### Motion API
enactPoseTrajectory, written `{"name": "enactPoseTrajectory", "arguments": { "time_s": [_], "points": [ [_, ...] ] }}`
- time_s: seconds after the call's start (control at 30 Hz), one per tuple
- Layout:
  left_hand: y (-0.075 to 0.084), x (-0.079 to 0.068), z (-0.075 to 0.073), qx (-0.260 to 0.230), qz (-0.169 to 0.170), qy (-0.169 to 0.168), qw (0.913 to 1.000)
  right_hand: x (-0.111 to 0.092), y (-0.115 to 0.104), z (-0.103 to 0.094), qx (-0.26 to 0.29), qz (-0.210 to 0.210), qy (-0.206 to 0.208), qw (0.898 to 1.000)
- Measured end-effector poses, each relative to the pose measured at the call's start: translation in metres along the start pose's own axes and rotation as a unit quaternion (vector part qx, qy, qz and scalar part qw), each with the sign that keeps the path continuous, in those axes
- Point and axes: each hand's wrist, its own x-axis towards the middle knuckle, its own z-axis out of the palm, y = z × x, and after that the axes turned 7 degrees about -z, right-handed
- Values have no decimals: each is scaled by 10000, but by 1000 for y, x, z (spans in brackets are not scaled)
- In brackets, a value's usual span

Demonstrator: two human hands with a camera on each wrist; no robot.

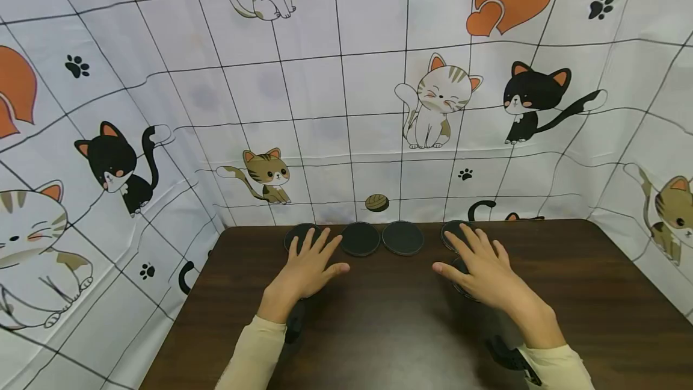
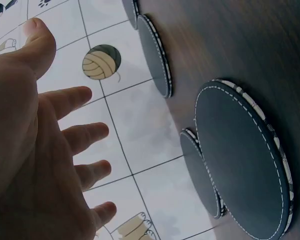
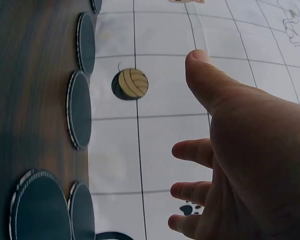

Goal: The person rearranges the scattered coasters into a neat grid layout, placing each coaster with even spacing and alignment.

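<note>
My left hand (image 1: 304, 272) hovers over the table's left part with its fingers spread, holding nothing. Under it lies a dark round coaster (image 2: 242, 155) with white stitching, mostly hidden in the head view. Likewise spread and holding nothing, my right hand (image 1: 487, 275) overlaps another coaster (image 1: 461, 286) on the right. At the back edge, two coasters, a left one (image 1: 360, 239) and a right one (image 1: 403, 238), lie side by side between the hands. Behind the left fingertips is one more coaster (image 1: 295, 232); behind the right fingertips, a further one (image 1: 451, 231) is partly covered.
The dark brown wooden table (image 1: 373, 330) reaches back to a white cloth (image 1: 325, 89) printed with cats, hearts and grid lines. This cloth also hangs along the left and right sides. Black straps show under both wrists.
</note>
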Motion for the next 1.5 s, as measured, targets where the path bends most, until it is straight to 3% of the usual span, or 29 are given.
{"name": "enactPoseTrajectory", "arguments": {
  "time_s": [0.17,0.33,0.43,0.57,0.67,0.8,0.93,1.07,1.3,1.5],
  "points": [
    [3,7,2,-170,81,-112,9998,12,-8,7,-296,-230,188,9991],
    [6,18,-5,-135,165,-304,9993,45,-20,37,-729,-776,271,9939],
    [5,33,-6,14,91,-398,9992,77,-27,59,-941,-980,135,9906],
    [-1,62,4,278,140,-455,9985,111,-29,86,-1235,-963,-129,9876],
    [-8,78,13,579,161,-529,9968,126,-27,104,-1368,-912,-307,9859],
    [-19,89,17,682,-20,-537,9962,139,-25,120,-1414,-808,-144,9865],
    [-28,90,23,681,-169,-585,9958,143,-23,128,-1240,-553,-14,9907],
    [-32,89,31,767,-79,-566,9954,145,-20,130,-848,-349,-118,9957],
    [-22,100,26,816,274,-481,9951,154,-16,121,-790,-156,-215,9965],
    [-20,107,26,819,230,-642,9943,161,-16,123,-779,-90,-333,9964]
  ]
}}
